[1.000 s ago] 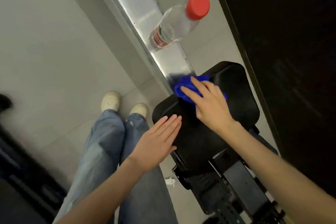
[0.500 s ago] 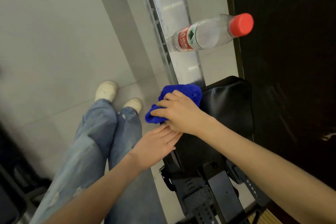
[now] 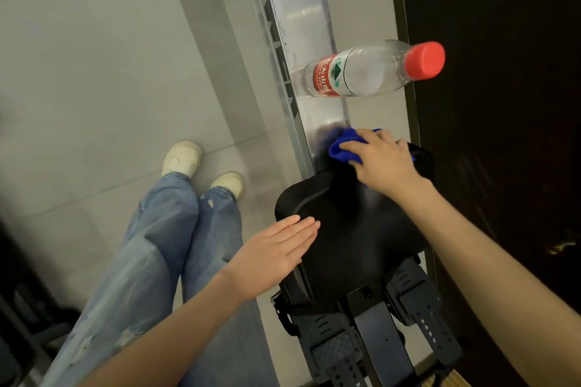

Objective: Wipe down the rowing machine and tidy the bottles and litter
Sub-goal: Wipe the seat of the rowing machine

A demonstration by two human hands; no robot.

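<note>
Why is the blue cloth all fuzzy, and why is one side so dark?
Head view: the cloth smears at its edge, probably motion blur under the wiping right hand; the rail shows soft glare; the panel on the right is dark, barely lit; the bottle looks sharp.

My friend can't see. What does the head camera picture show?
A person's right hand holds a blue cloth against the far end of a rowing machine's black seat, while the left hand rests flat on its left edge. Beyond, a clear water bottle with a red cap stands on the metal rail.
</note>
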